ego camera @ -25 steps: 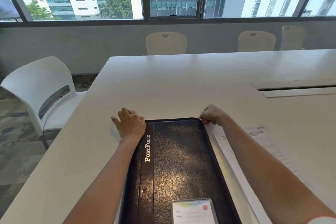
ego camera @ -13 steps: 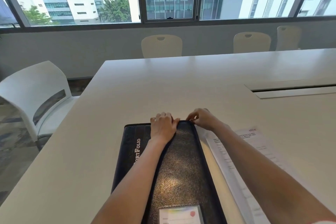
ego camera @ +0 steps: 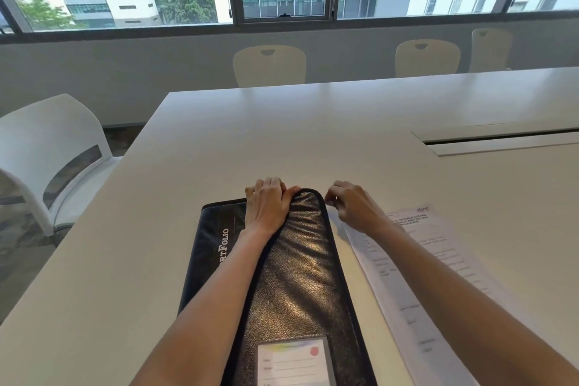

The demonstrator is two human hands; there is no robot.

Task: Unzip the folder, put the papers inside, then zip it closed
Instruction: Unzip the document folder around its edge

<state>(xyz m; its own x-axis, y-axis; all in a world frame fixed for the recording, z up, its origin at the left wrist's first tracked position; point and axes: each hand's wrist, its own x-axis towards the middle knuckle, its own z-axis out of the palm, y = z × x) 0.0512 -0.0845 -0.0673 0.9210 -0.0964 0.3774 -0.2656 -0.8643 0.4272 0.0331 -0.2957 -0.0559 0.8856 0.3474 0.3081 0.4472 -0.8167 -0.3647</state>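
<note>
A black leather folder [ego camera: 300,276] marked "PortFolio" lies flat on the white table [ego camera: 282,141], closed, with a label card near its front end. My left hand [ego camera: 268,204] presses on the folder's far edge, fingers curled over it. At the folder's far right corner my right hand [ego camera: 351,204] pinches something small, apparently the zipper pull, which is hidden by the fingers. Printed papers [ego camera: 438,276] lie on the table just right of the folder, partly under my right forearm.
A white chair [ego camera: 53,153] stands at the table's left side. Several cream chairs [ego camera: 269,64] line the far side under the windows. A cable slot [ego camera: 501,138] is set into the tabletop at the right.
My left hand slid from the folder's far left corner to the middle of its far edge. My right hand moved along that edge and now sits at the far right corner.
</note>
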